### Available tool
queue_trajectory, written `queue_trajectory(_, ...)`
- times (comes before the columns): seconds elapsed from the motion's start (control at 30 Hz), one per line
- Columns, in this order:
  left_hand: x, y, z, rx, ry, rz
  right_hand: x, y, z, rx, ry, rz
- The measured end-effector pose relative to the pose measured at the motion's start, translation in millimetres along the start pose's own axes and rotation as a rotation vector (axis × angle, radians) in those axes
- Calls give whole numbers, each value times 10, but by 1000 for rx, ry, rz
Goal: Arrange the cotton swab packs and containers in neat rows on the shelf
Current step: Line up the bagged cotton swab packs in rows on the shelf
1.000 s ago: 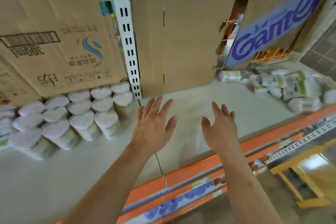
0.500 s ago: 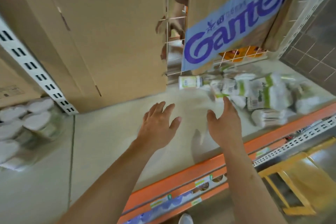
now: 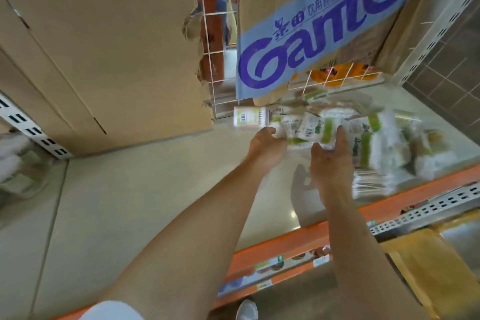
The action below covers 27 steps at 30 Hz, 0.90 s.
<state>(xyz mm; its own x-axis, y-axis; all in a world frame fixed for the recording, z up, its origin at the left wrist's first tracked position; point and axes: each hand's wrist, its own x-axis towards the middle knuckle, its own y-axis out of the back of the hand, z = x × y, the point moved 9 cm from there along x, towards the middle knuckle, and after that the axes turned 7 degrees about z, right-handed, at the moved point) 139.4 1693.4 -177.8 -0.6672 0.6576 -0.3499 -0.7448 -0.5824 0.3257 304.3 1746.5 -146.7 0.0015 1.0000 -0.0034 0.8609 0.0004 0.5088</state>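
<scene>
Where the shelf (image 3: pixel 155 189) runs to two o'clock, we list packs (image 3: pixel 309 130) heaped, axes mixed. Left hand (image 3: pixel 265 143): at the heap's nine o'clock edge, fingers curled, grip untellable through blur. Right hand (image 3: pixel 332 163): six o'clock edge, spread wide, fingertips touching.

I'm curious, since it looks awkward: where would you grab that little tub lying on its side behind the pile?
Grip the cotton swab container round the middle of its body, coming from above and the left. It lies on its side with its left end free and its right end against the cotton swab packs. The left hand is nearest.
</scene>
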Motion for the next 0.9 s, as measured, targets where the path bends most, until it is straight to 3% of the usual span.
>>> queue_trajectory(0.1,58,-138,61,-19,15,14,92,-65,74,14,-27,-32)
queue_trajectory(0.27,-12,-275,67,-145,14,-45,45,46,90,99,17,119)
queue_trajectory(0.5,-153,264,-127,-225,-17,-19,-94,-77,151,647,-203,117)
queue_trajectory(0.67,-509,1148,-414,-297,16,129,-579,-613,-255,878,-289,-216)
queue_trajectory(0.9,-1156,2602,-1173,-378,56,409,-1777,-1632,-910,683,-211,-731)
